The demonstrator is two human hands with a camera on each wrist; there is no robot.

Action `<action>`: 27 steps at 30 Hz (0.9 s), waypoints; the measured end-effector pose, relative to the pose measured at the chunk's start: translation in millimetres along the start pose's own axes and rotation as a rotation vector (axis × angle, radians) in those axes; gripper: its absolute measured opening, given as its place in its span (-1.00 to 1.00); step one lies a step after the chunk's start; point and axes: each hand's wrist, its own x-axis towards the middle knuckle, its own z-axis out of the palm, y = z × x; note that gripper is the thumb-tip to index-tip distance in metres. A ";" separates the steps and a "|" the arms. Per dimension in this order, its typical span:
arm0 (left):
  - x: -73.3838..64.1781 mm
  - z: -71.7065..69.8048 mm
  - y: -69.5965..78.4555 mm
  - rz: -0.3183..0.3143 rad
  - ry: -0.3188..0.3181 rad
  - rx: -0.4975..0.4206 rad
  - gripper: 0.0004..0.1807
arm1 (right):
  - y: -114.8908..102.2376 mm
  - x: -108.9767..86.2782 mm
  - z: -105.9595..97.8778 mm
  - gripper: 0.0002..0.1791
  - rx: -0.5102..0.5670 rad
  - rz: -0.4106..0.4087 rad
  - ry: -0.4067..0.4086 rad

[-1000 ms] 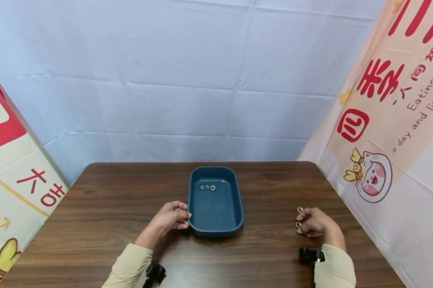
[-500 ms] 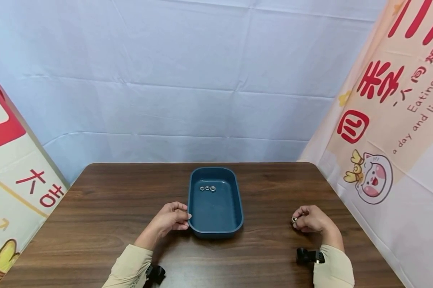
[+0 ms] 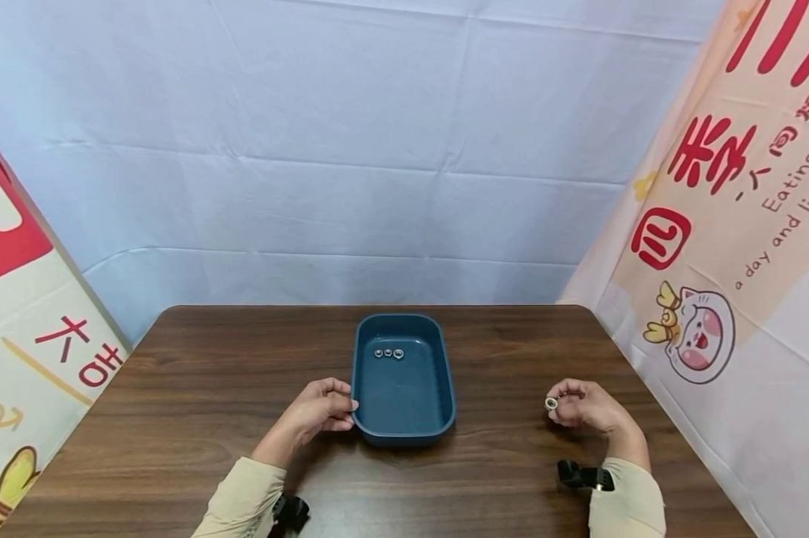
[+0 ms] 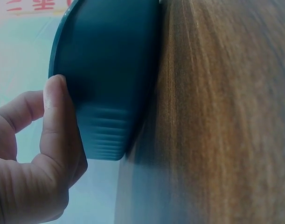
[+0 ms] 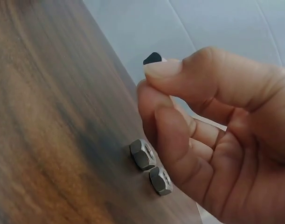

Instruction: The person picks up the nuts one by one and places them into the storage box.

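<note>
A blue rectangular tray (image 3: 404, 407) stands on the table, with several small metal nuts (image 3: 388, 353) in a row inside it. My left hand (image 3: 317, 409) holds the tray's left rim, fingertips right at the edge; in the left wrist view a fingertip (image 4: 56, 84) lies against the wall. My right hand (image 3: 589, 407) is over the right side of the table and pinches a metal nut (image 3: 551, 403) between thumb and fingertips. Only a dark sliver of that nut (image 5: 153, 58) shows in the right wrist view. Two more hex nuts (image 5: 151, 163) lie below those fingers, hidden in the head view.
The brown wooden table (image 3: 243, 359) reaches back to a pale cloth (image 3: 350, 187). Printed banners (image 3: 700, 261) hang at both sides. Each wrist carries a black camera (image 3: 582, 475).
My right hand has closed its fingertips on a nut near the table's right side and lifted it slightly. My left hand and the tray have stayed in place.
</note>
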 end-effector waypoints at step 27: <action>0.5 1.5 0.0 -0.006 0.021 0.001 -0.62 | -52.9 30.3 31.7 -0.73 -0.331 0.087 0.203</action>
